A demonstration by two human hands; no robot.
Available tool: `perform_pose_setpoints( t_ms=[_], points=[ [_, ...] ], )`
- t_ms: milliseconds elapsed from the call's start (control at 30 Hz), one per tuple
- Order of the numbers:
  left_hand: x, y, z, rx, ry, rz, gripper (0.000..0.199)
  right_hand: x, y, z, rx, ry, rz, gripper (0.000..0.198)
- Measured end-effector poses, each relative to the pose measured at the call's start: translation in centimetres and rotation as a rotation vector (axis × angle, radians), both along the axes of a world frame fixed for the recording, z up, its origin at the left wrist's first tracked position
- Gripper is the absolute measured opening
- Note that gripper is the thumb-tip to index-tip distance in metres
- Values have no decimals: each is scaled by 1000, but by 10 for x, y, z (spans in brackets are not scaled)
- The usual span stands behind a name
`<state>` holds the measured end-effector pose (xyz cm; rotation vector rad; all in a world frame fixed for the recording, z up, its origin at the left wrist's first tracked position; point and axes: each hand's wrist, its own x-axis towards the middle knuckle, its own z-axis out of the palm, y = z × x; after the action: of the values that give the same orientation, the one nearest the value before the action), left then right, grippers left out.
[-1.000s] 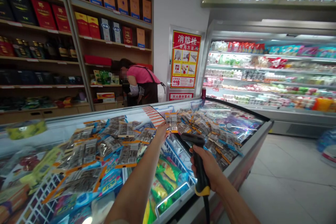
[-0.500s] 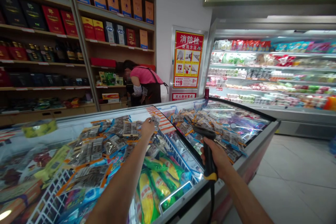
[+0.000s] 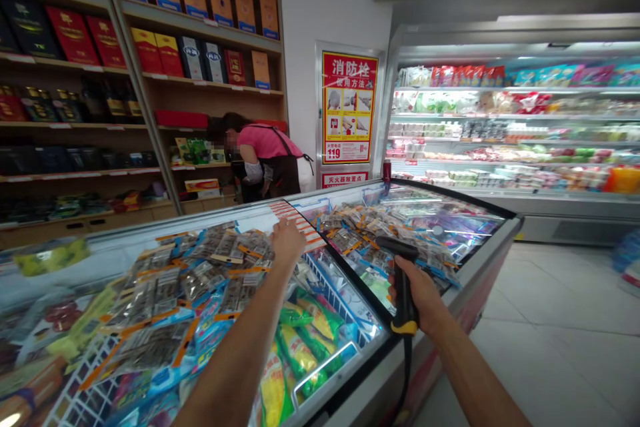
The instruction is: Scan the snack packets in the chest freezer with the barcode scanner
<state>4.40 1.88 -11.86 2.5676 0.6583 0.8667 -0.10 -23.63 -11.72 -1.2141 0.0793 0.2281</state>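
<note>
My right hand [image 3: 423,293] is wrapped round the handle of a black barcode scanner [image 3: 404,290] with a yellow base and a cord hanging down. The scanner's head is above the freezer's right section. My left hand [image 3: 289,240] is stretched over the left section, at the red-and-white striped strip [image 3: 306,230] near the divider. Its fingers point away, blurred and partly hidden, so what they hold does not show. Beside it, small flat packets with orange and blue edges [image 3: 210,260] lie heaped. More such packets [image 3: 350,240] lie across the divider.
The chest freezer [image 3: 480,260] holds wire baskets with yellow-green bags [image 3: 300,340]. A red can [image 3: 387,169] stands at its far edge. Behind it a person in a pink top [image 3: 267,141] bends by the shelves [image 3: 200,83]. A lit chiller [image 3: 500,120] stands at right.
The view has turned a little to the right. The small packet that showed in my left hand is out of sight, and that hand has turned with its back up. The scanner stays in my right hand.
</note>
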Motion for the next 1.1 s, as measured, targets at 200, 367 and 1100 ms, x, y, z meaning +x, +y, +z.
perform_pose_setpoints(
  t_ms=[200, 367, 1100],
  points=[
    [50, -82, -32, -394, -58, -249, 17, 3, -10, -2, 0, 8, -14, 23],
    [65, -101, -51, -390, -101, -199, 20, 6, -15, -3, -12, 27, -45, 23],
    [71, -100, -54, -656, -132, -256, 44, 5, 11, -11, -103, 19, -24, 22]
  ],
)
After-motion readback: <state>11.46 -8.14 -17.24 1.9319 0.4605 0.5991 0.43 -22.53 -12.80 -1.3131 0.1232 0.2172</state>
